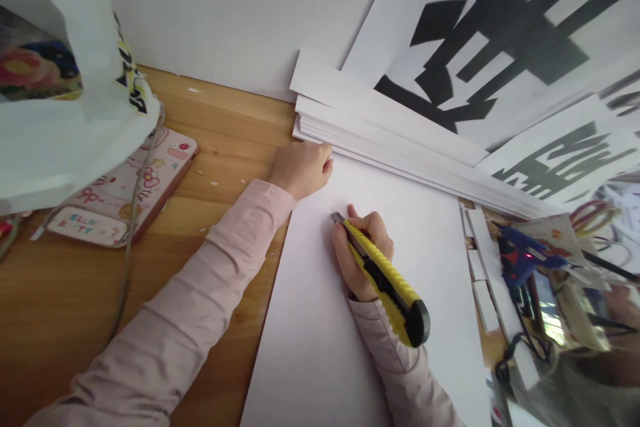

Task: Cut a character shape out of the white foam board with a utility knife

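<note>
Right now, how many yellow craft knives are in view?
1: the yellow craft knife, held in the right hand over the white sheet. Others may be hidden from view.

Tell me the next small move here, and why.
Probably slide the left hand a little farther aside: the yellow utility knife in the right hand has its tip pointing toward it, and it sits at the upper left corner of the white sheet.

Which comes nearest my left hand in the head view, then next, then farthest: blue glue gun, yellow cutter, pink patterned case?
1. Yellow cutter, in your right hand
2. Pink patterned case, at the left
3. Blue glue gun, at the far right
</note>
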Demonstrator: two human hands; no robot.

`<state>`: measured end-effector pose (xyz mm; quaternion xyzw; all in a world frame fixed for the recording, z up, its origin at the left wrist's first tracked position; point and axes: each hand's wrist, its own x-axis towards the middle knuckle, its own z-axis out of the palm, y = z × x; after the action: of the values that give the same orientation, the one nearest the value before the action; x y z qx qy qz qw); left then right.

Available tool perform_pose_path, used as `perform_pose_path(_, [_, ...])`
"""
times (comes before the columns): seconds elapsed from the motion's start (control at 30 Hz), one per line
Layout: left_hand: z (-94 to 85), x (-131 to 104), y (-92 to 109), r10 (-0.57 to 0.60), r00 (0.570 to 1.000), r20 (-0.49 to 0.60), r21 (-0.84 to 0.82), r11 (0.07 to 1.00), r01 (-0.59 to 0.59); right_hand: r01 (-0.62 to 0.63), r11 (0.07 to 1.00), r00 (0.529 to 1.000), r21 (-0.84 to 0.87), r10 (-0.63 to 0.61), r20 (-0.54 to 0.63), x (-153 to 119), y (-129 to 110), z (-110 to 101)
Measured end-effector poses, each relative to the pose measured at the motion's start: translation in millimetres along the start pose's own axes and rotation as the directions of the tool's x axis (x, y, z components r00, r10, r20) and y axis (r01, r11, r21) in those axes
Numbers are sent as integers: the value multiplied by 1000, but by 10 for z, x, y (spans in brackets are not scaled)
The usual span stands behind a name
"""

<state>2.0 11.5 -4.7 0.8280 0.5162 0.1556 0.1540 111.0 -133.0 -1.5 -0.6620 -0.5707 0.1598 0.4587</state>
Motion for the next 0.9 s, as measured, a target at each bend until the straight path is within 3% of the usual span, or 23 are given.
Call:
perform_pose_path(0.27, [9, 0, -7, 8, 1000, -16, 7, 1000, -8, -16, 998, 1000, -60, 15, -19, -195, -69, -50])
perform_pose_path(0.43, [13, 3, -6, 14, 1000, -25, 1, 1000, -14, -59, 996, 994, -59, 54, -95, -360, -20, -52])
perform_pose_path(0.6, [21, 4, -10, 16, 1000, -19, -7, 1000, -16, -73, 993, 997, -91, 71, -29, -513, 14, -119])
perform_pose_path(0.9, [17, -1, -9, 17, 1000, -18, -5, 1000, -17, -106, 992, 994, -67, 103, -42, -617, -104, -153])
